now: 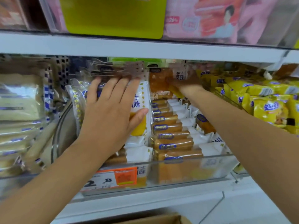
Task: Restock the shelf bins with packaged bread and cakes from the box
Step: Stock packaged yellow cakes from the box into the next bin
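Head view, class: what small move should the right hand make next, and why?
Probably press the orange packet down behind the row: the right hand grips it at the back of the bin, above that row, while the flat left hand braces the neighbouring white packets.

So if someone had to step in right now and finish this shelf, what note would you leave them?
Left hand: open, flat fingers pressing the upright packs at the left of the clear bin.
Right hand: at the bin's back, on a standing orange pack; too blurred to tell its grip.
Done: a row of bread packs lines the bin front to back.
Left: settle the upright packs; the cardboard box sits below, contents unseen.
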Demonstrator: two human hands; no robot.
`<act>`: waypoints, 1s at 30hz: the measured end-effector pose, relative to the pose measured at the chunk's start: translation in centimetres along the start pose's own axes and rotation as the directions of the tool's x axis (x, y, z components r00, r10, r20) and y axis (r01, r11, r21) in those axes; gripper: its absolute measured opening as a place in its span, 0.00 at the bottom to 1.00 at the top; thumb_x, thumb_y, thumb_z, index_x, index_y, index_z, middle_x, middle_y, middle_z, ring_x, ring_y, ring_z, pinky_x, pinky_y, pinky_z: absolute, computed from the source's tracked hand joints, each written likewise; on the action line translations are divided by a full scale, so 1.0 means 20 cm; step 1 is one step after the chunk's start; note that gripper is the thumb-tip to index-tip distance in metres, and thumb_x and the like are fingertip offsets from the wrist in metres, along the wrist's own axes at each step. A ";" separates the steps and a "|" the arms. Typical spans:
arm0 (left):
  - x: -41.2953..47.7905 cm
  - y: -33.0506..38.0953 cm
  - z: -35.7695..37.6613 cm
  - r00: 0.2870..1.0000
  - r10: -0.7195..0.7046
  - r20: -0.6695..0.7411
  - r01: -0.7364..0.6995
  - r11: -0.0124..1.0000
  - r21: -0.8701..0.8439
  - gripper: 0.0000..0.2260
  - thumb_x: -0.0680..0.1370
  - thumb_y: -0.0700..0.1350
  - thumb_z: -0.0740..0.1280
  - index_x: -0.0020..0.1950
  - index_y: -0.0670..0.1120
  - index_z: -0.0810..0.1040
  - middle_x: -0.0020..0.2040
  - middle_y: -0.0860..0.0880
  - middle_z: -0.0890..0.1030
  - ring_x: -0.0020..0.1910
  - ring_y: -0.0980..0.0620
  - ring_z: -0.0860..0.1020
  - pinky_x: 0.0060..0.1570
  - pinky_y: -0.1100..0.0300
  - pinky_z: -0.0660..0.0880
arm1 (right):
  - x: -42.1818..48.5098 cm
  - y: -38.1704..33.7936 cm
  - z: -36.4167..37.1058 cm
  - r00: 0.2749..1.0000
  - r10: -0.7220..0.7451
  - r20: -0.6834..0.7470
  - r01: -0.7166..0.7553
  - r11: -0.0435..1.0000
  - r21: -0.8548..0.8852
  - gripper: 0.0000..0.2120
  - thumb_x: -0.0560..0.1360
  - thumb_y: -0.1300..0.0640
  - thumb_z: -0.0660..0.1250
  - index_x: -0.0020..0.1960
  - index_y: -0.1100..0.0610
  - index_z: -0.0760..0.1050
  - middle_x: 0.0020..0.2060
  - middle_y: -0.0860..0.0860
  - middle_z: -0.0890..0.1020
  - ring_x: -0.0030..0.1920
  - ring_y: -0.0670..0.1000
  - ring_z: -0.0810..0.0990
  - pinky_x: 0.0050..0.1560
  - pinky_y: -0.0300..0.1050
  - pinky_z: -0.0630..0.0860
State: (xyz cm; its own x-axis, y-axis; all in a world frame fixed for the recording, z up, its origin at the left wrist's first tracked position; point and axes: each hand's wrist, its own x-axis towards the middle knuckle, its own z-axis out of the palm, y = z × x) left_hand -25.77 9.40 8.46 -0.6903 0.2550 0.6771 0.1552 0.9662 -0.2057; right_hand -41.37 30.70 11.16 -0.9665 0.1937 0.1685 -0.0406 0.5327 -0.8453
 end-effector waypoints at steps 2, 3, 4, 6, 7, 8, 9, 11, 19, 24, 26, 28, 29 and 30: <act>0.00 0.00 0.00 1.000 -0.002 -0.007 0.002 1.000 -0.001 0.29 0.81 0.61 0.49 0.74 0.43 0.67 0.66 0.43 0.74 0.66 0.41 0.71 0.71 0.39 0.59 | 0.00 0.01 -0.01 0.999 0.011 0.031 -0.010 1.000 -0.020 0.55 0.69 0.41 0.75 0.80 0.55 0.42 0.77 0.55 0.57 0.76 0.58 0.60 0.72 0.49 0.65; 0.00 0.00 0.01 1.000 0.000 -0.013 0.000 1.000 -0.002 0.29 0.81 0.61 0.49 0.74 0.43 0.67 0.66 0.43 0.74 0.66 0.41 0.71 0.71 0.39 0.59 | -0.01 0.02 0.00 0.999 -0.007 0.051 0.009 0.999 -0.038 0.57 0.67 0.42 0.76 0.80 0.55 0.40 0.78 0.55 0.55 0.76 0.58 0.58 0.73 0.50 0.64; 0.00 0.00 0.01 1.000 0.003 -0.019 -0.003 1.000 -0.002 0.29 0.81 0.61 0.49 0.74 0.43 0.67 0.66 0.43 0.74 0.66 0.41 0.71 0.71 0.39 0.59 | -0.01 0.03 0.00 0.998 -0.041 0.043 0.042 0.998 -0.036 0.60 0.66 0.43 0.78 0.79 0.54 0.38 0.79 0.55 0.53 0.77 0.58 0.56 0.74 0.51 0.62; 0.00 0.00 0.01 1.000 0.003 -0.029 -0.003 1.000 -0.008 0.29 0.81 0.61 0.49 0.74 0.44 0.67 0.66 0.44 0.74 0.66 0.41 0.71 0.71 0.39 0.58 | -0.02 0.07 0.00 0.990 -0.139 -0.036 0.138 0.990 -0.024 0.61 0.64 0.44 0.79 0.79 0.50 0.37 0.79 0.55 0.49 0.78 0.57 0.53 0.75 0.53 0.60; 0.00 0.00 0.02 0.999 0.003 -0.037 -0.003 1.000 -0.014 0.29 0.81 0.61 0.50 0.74 0.44 0.67 0.66 0.44 0.74 0.66 0.41 0.71 0.71 0.39 0.58 | -0.02 0.09 0.00 0.976 -0.210 -0.060 0.207 0.977 -0.060 0.60 0.64 0.44 0.79 0.79 0.46 0.39 0.79 0.54 0.49 0.78 0.58 0.53 0.75 0.56 0.61; 0.00 0.00 0.02 0.999 0.003 -0.046 -0.004 1.000 -0.020 0.29 0.81 0.61 0.50 0.74 0.43 0.67 0.66 0.44 0.74 0.66 0.41 0.71 0.71 0.39 0.58 | -0.03 0.10 0.00 0.959 -0.280 -0.046 0.272 0.954 -0.128 0.57 0.64 0.44 0.79 0.78 0.44 0.43 0.79 0.54 0.49 0.78 0.58 0.53 0.74 0.57 0.62; -0.01 -0.01 0.02 0.999 0.006 -0.051 -0.007 1.000 -0.025 0.29 0.81 0.61 0.50 0.74 0.43 0.67 0.66 0.44 0.74 0.66 0.41 0.71 0.71 0.39 0.58 | -0.04 0.11 0.01 0.946 -0.325 -0.001 0.318 0.926 -0.203 0.53 0.65 0.45 0.78 0.78 0.43 0.48 0.79 0.53 0.48 0.78 0.58 0.50 0.75 0.55 0.60; 0.00 -0.01 0.03 0.999 0.013 -0.053 -0.015 0.999 -0.036 0.29 0.81 0.61 0.50 0.73 0.44 0.67 0.66 0.44 0.74 0.66 0.41 0.71 0.71 0.40 0.58 | -0.04 0.11 0.03 0.938 -0.340 0.064 0.343 0.889 -0.305 0.43 0.69 0.48 0.76 0.77 0.45 0.56 0.79 0.53 0.48 0.79 0.56 0.44 0.76 0.49 0.54; -0.01 -0.01 -0.01 0.999 -0.016 0.040 0.022 0.986 -0.168 0.29 0.79 0.59 0.50 0.75 0.43 0.64 0.69 0.44 0.71 0.69 0.43 0.67 0.73 0.41 0.54 | -0.26 0.00 -0.04 0.944 -0.318 0.094 0.322 0.815 -0.481 0.46 0.69 0.33 0.68 0.78 0.41 0.48 0.79 0.56 0.49 0.78 0.61 0.48 0.75 0.55 0.59; -0.12 -0.03 -0.10 0.989 -0.148 -0.004 0.138 0.931 -0.338 0.28 0.74 0.51 0.64 0.73 0.45 0.66 0.72 0.41 0.68 0.72 0.41 0.64 0.73 0.45 0.56 | -0.71 -0.12 -0.02 0.923 -0.385 -0.012 0.385 0.923 -0.019 0.17 0.78 0.50 0.66 0.65 0.53 0.71 0.58 0.53 0.77 0.56 0.50 0.75 0.60 0.47 0.73; -0.21 -0.05 -0.17 0.971 -0.235 -0.044 0.213 0.935 -0.284 0.20 0.73 0.47 0.70 0.64 0.47 0.73 0.62 0.44 0.75 0.61 0.43 0.70 0.64 0.45 0.65 | -0.89 -0.16 0.03 0.923 -0.383 -0.020 0.383 0.918 0.101 0.11 0.77 0.52 0.69 0.57 0.54 0.73 0.50 0.51 0.77 0.47 0.49 0.76 0.51 0.45 0.75; -0.28 -0.09 -0.21 0.971 -0.232 0.055 0.239 0.944 -0.229 0.13 0.76 0.48 0.69 0.60 0.48 0.76 0.57 0.46 0.77 0.58 0.45 0.72 0.61 0.48 0.64 | -0.98 -0.16 0.09 0.889 -0.447 0.099 0.452 0.891 -0.035 0.12 0.75 0.55 0.71 0.54 0.55 0.73 0.50 0.51 0.75 0.45 0.50 0.74 0.50 0.45 0.74; -0.29 -0.10 -0.22 0.972 -0.201 0.122 0.224 0.950 -0.218 0.12 0.78 0.49 0.67 0.60 0.49 0.77 0.58 0.47 0.78 0.60 0.46 0.72 0.62 0.49 0.62 | -0.99 -0.16 0.12 0.877 -0.455 0.156 0.475 0.871 -0.124 0.12 0.74 0.58 0.72 0.55 0.56 0.73 0.52 0.50 0.73 0.45 0.49 0.73 0.52 0.46 0.75; -0.30 -0.11 -0.24 0.972 -0.164 0.169 0.200 0.954 -0.224 0.13 0.79 0.51 0.65 0.62 0.50 0.77 0.60 0.48 0.78 0.62 0.47 0.72 0.64 0.50 0.61 | -0.99 -0.16 0.14 0.873 -0.453 0.182 0.483 0.854 -0.193 0.13 0.74 0.61 0.71 0.56 0.56 0.73 0.54 0.50 0.72 0.47 0.49 0.73 0.54 0.47 0.75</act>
State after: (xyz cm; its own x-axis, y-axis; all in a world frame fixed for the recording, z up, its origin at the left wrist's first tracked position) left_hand -18.66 5.94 8.21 -0.8157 0.0827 0.5725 0.1678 0.9810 0.0973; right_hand -22.77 22.92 9.16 -0.8715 -0.2217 0.4375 -0.4524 0.7079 -0.5424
